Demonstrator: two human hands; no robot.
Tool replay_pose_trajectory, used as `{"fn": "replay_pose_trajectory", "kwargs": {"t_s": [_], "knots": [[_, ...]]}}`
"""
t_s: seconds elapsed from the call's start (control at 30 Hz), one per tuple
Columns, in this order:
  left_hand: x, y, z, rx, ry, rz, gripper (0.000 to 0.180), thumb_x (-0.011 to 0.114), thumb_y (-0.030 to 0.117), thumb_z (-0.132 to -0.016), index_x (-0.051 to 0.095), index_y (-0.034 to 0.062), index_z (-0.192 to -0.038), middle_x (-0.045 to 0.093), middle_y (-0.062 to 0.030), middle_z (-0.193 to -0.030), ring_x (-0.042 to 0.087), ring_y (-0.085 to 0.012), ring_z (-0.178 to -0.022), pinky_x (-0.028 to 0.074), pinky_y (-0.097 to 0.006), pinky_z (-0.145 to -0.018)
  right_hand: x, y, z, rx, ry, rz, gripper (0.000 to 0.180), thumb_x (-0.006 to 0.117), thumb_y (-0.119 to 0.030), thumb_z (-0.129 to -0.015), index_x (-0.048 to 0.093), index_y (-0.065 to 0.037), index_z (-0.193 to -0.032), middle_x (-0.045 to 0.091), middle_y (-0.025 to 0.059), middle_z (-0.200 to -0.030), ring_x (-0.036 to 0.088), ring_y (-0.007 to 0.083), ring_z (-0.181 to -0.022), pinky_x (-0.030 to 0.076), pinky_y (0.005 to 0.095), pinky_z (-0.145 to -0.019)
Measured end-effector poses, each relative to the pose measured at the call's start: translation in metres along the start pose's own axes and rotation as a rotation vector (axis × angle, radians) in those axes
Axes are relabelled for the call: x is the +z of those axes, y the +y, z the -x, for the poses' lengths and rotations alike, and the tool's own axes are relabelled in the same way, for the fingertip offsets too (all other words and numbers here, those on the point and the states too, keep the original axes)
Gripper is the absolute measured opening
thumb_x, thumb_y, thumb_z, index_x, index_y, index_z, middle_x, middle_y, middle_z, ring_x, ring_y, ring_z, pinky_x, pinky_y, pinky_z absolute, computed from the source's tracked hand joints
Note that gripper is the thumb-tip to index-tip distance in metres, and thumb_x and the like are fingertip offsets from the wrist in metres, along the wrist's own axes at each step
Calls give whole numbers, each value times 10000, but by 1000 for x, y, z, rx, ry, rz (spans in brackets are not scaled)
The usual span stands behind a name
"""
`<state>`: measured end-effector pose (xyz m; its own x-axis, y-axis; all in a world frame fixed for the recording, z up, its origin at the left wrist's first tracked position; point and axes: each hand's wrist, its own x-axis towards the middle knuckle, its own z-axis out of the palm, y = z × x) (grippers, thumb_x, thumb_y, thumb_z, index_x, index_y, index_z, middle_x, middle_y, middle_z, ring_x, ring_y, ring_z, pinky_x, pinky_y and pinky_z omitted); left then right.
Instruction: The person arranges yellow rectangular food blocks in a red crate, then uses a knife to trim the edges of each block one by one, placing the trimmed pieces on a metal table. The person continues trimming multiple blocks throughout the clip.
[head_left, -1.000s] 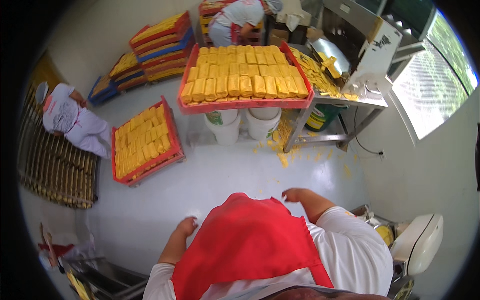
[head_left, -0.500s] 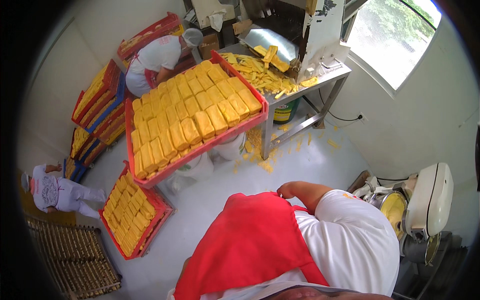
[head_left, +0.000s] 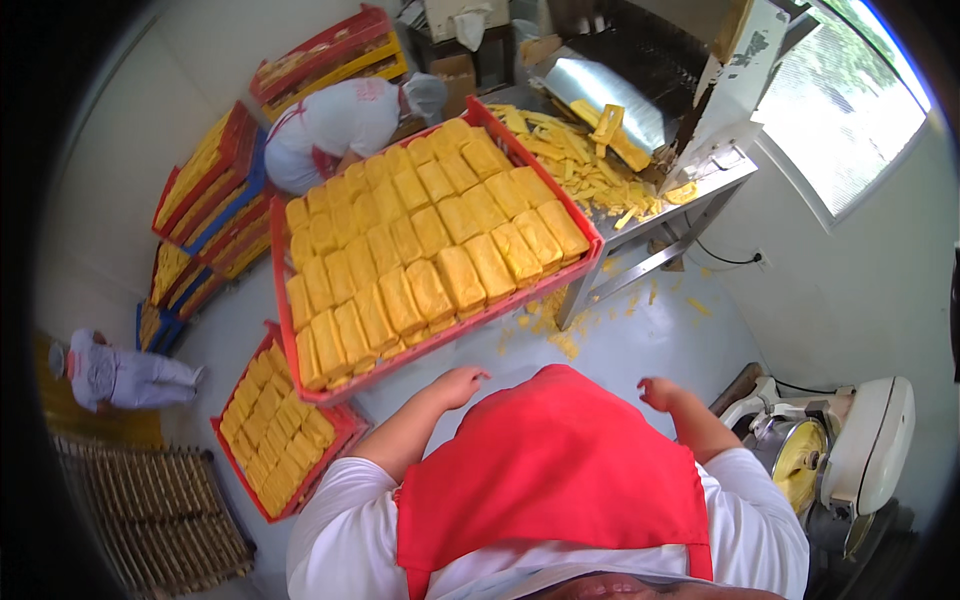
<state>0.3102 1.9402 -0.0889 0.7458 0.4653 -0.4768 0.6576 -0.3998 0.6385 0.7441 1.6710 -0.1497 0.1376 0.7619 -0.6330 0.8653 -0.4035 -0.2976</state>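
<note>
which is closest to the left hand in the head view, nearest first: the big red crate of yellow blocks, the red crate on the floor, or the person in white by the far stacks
1. Big red crate of yellow blocks: just ahead of the left hand.
2. Red crate on the floor: lower left of the hand.
3. Person in white: far off, past the big crate, bent over beside the stacked crates.

Pale floor (head_left: 650, 330), white walls (head_left: 840, 290), bright, possibly barred window (head_left: 850, 120).

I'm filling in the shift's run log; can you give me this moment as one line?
left hand: empty, by red tray | right hand: empty, apart | tray: full of yellow blocks
</note>
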Motion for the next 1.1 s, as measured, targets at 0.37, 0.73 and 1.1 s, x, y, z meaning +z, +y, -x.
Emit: {"fn": "replay_pose_trajectory", "kwargs": {"t_s": [0.37,0.73,1.1], "knots": [[-70,232,-93,632,-912,238,551,425,388,-1009,341,126,-1486,334,-129,-1517,289,-262,-1415,202,-376,-1165,106,68,91,508,-68,-384,412,676,-276,-832,630,-130,-1214,641,147,-1211,594,322,-1137,467,407,-978],[4,340,-234,369,-472,-89,324,512,294,-960,632,55,-1141,675,-161,-1062,634,-319,-981,491,-396,-858,142,241,113,492,-207,-335,391,682,-331,-838,686,-67,-1126,635,176,-1216,599,333,-1134,467,432,-971],[21,510,-345,773,-152,-46,221,635,98,-864,653,68,-1083,622,-130,-999,607,-276,-965,484,-355,-863,-98,349,91,390,377,-515,356,651,-181,-845,619,-69,-1182,649,173,-1137,616,341,-1056,493,419,-912]]}}
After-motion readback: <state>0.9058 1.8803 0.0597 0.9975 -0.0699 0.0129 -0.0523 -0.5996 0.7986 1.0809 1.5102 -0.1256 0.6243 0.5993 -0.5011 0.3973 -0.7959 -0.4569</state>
